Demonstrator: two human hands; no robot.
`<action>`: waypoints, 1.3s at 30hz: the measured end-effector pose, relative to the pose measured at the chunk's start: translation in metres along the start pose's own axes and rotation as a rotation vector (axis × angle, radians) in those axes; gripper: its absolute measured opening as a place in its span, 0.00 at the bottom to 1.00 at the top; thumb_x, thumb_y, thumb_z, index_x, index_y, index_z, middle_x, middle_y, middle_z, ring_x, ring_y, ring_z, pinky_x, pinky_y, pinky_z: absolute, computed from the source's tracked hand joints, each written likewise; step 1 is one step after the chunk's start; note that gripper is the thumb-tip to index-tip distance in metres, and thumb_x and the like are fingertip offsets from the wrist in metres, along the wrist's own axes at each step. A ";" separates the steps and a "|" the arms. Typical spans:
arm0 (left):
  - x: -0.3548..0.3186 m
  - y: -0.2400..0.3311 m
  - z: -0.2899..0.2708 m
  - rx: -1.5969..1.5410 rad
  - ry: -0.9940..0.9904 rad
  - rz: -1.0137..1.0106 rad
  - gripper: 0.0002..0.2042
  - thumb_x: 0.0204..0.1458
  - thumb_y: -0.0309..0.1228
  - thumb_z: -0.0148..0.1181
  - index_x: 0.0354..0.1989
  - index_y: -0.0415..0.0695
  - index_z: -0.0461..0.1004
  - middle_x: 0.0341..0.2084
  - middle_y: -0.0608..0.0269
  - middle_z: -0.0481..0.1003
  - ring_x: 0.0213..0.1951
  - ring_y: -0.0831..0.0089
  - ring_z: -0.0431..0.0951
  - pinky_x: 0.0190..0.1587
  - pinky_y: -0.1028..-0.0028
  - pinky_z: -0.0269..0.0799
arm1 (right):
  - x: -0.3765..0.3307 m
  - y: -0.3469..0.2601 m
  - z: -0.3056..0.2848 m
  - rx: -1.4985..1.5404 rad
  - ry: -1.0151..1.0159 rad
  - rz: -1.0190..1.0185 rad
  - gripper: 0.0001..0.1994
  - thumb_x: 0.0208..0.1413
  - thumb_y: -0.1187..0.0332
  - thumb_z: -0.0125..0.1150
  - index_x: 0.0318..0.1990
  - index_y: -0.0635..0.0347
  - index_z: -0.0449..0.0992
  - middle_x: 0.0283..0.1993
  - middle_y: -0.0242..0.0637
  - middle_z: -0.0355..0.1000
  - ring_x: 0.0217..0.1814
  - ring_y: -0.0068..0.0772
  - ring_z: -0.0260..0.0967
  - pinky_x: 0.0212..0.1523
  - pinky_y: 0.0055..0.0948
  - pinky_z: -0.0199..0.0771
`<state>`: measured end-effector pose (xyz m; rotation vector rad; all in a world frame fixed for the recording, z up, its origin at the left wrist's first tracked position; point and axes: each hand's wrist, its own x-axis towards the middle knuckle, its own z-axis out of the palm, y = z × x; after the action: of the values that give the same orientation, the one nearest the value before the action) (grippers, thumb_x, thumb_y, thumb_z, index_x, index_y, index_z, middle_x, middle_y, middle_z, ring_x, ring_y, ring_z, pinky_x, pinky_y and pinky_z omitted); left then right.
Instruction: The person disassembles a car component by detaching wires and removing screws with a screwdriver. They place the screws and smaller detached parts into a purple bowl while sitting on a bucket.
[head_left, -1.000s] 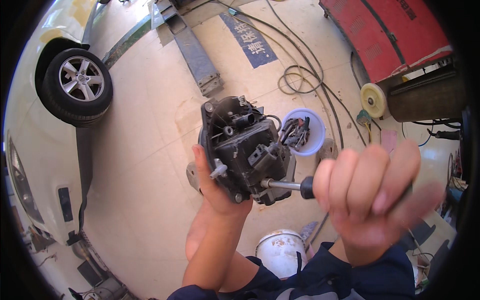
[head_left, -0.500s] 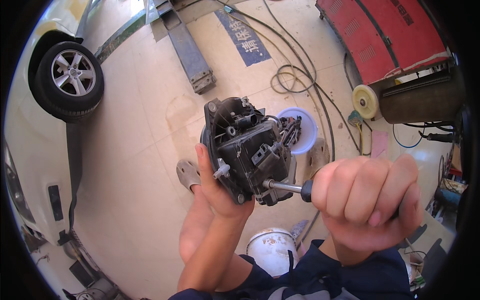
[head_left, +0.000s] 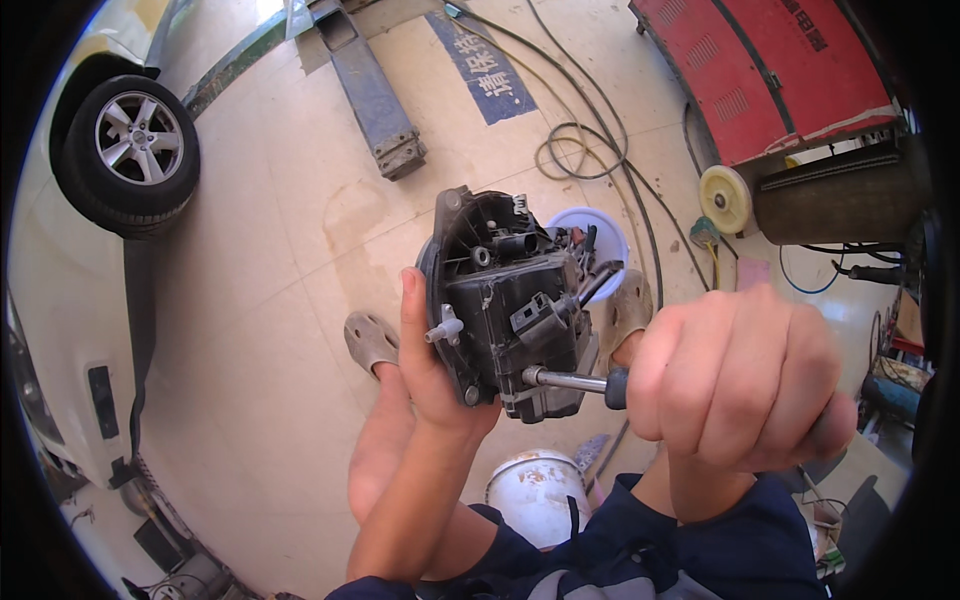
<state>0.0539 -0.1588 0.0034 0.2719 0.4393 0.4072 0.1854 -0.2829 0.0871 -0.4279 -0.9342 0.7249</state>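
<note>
While the left hand (head_left: 432,365) clasps a black plastic car-part housing (head_left: 505,300) from its left side and holds it up above the workshop floor (head_left: 250,330), the right hand (head_left: 735,385) is fisted tight around a screwdriver (head_left: 575,380) whose metal shaft meets the housing's lower right edge. Beyond it on the floor lie a white bucket (head_left: 537,490), a blue-rimmed bowl (head_left: 600,225), coiled cables (head_left: 580,150), a red machine (head_left: 770,70) and a car wheel (head_left: 130,150) at the upper left.
</note>
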 end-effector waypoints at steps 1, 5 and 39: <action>0.000 0.001 0.000 -0.020 -0.044 -0.006 0.31 0.70 0.56 0.41 0.66 0.41 0.69 0.54 0.54 0.78 0.53 0.63 0.81 0.59 0.63 0.76 | -0.001 0.000 0.001 -0.025 0.010 -0.005 0.22 0.73 0.58 0.47 0.23 0.57 0.65 0.14 0.34 0.65 0.10 0.31 0.58 0.15 0.31 0.61; 0.000 -0.001 0.001 0.004 0.014 -0.020 0.29 0.69 0.56 0.41 0.64 0.45 0.72 0.55 0.56 0.78 0.54 0.61 0.80 0.59 0.61 0.76 | -0.004 0.002 0.009 -0.092 0.081 -0.021 0.22 0.73 0.59 0.47 0.24 0.58 0.66 0.14 0.35 0.67 0.11 0.31 0.58 0.15 0.31 0.61; 0.002 -0.009 -0.007 0.002 0.051 -0.163 0.32 0.68 0.59 0.40 0.65 0.45 0.71 0.56 0.51 0.78 0.54 0.58 0.81 0.59 0.59 0.77 | 0.009 0.004 0.004 0.008 -0.138 0.030 0.25 0.74 0.59 0.42 0.20 0.60 0.65 0.16 0.38 0.67 0.11 0.32 0.56 0.14 0.31 0.55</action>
<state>0.0551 -0.1651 -0.0060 0.2256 0.5084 0.2551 0.1841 -0.2737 0.0916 -0.3890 -1.0554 0.7925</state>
